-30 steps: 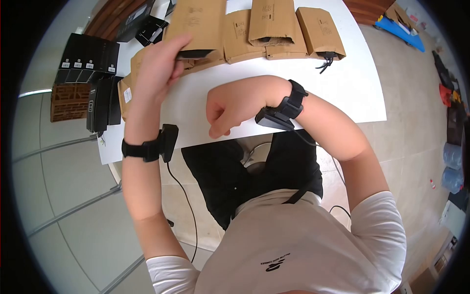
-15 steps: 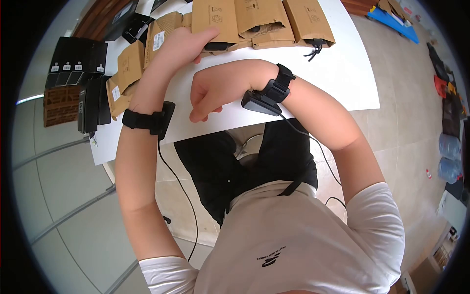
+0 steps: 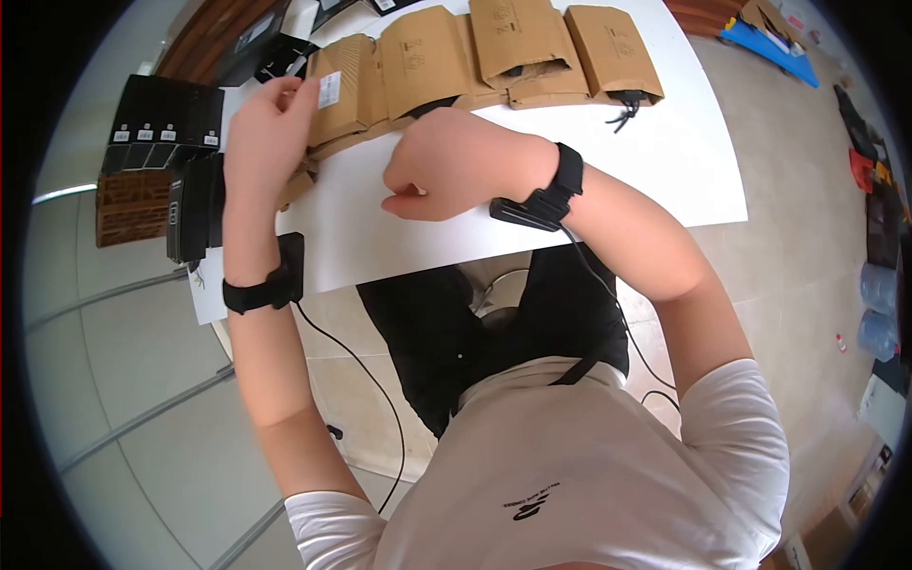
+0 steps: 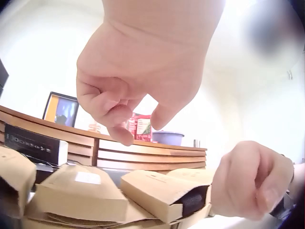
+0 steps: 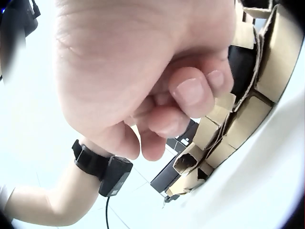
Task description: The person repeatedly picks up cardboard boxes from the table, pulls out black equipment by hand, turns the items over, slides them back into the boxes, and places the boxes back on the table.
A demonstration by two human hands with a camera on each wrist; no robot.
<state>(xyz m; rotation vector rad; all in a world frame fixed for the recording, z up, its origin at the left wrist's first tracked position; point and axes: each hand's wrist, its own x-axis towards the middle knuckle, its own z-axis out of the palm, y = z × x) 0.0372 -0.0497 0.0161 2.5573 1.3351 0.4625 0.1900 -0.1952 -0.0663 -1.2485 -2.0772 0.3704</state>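
1. Evidently my left hand (image 3: pixel 264 142) holds nothing, fingers loosely curled, thumb apart.
2. Just right of it lies the labelled cardboard box (image 3: pixel 344 106); I'd judge it light, stiff but crushable, best taken by both long sides.
3. Farther right, my right hand (image 3: pixel 461 166) is loosely curled and empty, near another box (image 3: pixel 425 59).

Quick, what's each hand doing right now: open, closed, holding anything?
Left hand: open, fingers loosely bent, holding nothing.
Right hand: empty too, fingers loosely curled, not gripping.
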